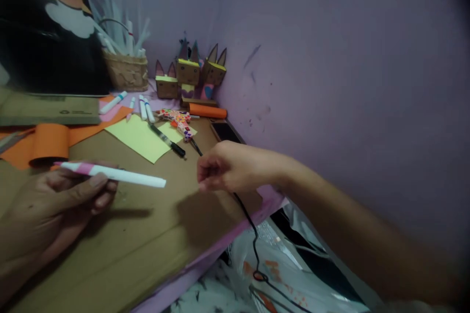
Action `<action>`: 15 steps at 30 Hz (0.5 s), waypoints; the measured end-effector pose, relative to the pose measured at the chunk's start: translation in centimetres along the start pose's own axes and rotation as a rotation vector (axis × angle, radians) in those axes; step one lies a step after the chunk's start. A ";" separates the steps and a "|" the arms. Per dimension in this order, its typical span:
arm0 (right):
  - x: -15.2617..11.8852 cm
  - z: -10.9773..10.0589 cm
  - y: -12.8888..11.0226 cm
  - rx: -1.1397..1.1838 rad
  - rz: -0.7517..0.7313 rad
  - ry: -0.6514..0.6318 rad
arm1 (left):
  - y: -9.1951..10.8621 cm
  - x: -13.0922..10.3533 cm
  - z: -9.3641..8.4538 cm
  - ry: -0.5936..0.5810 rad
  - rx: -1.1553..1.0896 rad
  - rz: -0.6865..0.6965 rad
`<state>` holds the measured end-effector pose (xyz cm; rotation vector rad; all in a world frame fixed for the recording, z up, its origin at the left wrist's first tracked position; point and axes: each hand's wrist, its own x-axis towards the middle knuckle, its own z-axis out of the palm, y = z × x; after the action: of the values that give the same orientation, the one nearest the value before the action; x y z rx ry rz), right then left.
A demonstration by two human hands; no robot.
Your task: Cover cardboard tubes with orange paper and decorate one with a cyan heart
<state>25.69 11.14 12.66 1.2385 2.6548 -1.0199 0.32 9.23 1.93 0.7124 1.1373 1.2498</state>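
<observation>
My left hand (69,200) grips a white marker (125,176) with a pink band, between thumb and fingers. The marker lies nearly level above the cardboard surface, its pink end to the left and its white end toward my other hand. To the right of it, apart from the marker, hovers my right hand (223,168) with its fingers curled closed. Whatever those fingers hold, if anything, is hidden. Behind them a black pen (167,140) rests partly on a yellow-green paper sheet (130,137), near a flower-patterned glue gun (179,121).
A black cord (253,227) runs below my right hand over the table edge. Further back are several white markers (147,109), orange paper rolls (51,144), a phone (225,132), cardboard figures (189,71) and a basket (128,72) of white sticks. A purple wall (330,73) borders the right.
</observation>
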 end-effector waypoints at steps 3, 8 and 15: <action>-0.6 -0.9 -0.7 -0.083 0.098 -0.200 | 0.6 -0.6 0.8 -0.038 0.013 0.028; -2.2 -0.9 -0.7 -0.100 0.193 -0.510 | 0.7 -1.0 1.0 -0.104 -0.012 0.048; -3.9 0.9 0.6 -0.014 0.341 -0.641 | 0.2 -0.8 0.7 -0.153 -0.045 0.090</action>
<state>28.51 8.30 12.80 1.0718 1.8949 -1.0990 0.97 8.59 2.57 0.8182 0.9580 1.2694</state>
